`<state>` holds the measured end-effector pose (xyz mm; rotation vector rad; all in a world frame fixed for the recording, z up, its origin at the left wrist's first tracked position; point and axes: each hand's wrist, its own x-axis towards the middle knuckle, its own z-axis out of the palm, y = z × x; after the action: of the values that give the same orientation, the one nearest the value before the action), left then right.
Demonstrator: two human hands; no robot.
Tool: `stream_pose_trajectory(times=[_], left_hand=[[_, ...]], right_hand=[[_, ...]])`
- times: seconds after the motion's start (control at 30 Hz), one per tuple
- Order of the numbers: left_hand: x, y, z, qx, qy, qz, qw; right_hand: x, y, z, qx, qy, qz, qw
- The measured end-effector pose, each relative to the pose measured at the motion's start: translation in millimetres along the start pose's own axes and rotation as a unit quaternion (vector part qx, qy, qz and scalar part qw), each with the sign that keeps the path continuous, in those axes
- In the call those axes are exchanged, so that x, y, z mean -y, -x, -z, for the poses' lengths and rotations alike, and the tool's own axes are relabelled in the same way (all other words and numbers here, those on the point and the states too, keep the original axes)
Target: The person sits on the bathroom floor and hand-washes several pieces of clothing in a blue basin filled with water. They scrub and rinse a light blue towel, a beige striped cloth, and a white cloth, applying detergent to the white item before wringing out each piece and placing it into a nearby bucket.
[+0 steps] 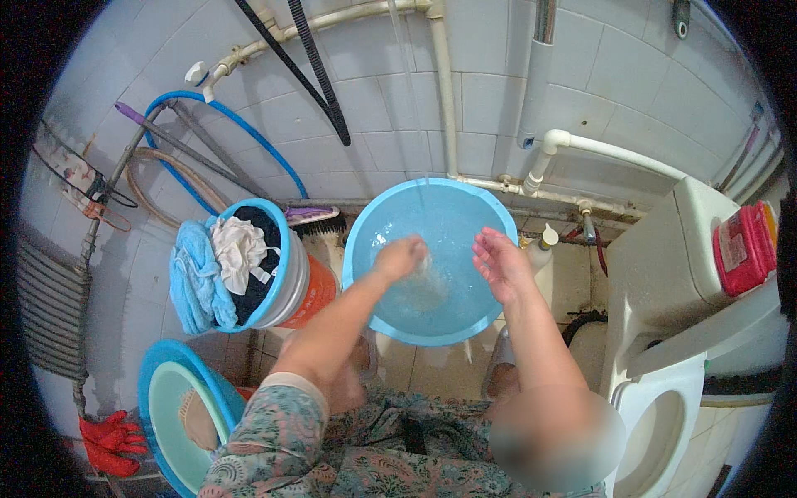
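Below me a round light-blue basin [362,303] holds water, and a thin stream falls into it from above. My left hand [401,257] is over the left part of the water with its fingers curled closed. A pale, whitish patch [423,286] shows in the water beside those fingers; I cannot make out whether it is cloth or splashing. On the basin's right side my right hand [502,264] is raised above the water, palm turned inward. Its fingers are apart and slightly bent, with nothing in them.
Left of the basin, a bucket [289,286] is heaped with a blue towel [198,278], white cloth [239,253] and dark cloth. Nested basins [158,407] stand nearer me. A scrubbing brush [315,217] lies by the wall. A white pump bottle [541,245] and toilet [656,415] are right.
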<state>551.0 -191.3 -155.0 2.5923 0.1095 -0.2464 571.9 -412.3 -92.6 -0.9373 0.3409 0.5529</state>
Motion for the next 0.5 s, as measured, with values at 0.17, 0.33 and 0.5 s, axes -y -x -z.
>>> stream_pose_trajectory(times=[0.17, 0.33, 0.5], left_hand=[[-65, 25, 79, 0.005, 0.623, -0.01, 0.782], [-75, 45, 102, 0.007, 0.823, -0.06, 0.565], [-26, 42, 83, -0.139, 0.748, -0.025, 0.648]], right_hand=[[-39, -24, -2, -0.107, 0.142, -0.101, 0.979], [-74, -22, -23, 0.016, 0.064, -0.166, 0.984], [-89, -65, 11, 0.027, 0.109, -0.03, 0.993]])
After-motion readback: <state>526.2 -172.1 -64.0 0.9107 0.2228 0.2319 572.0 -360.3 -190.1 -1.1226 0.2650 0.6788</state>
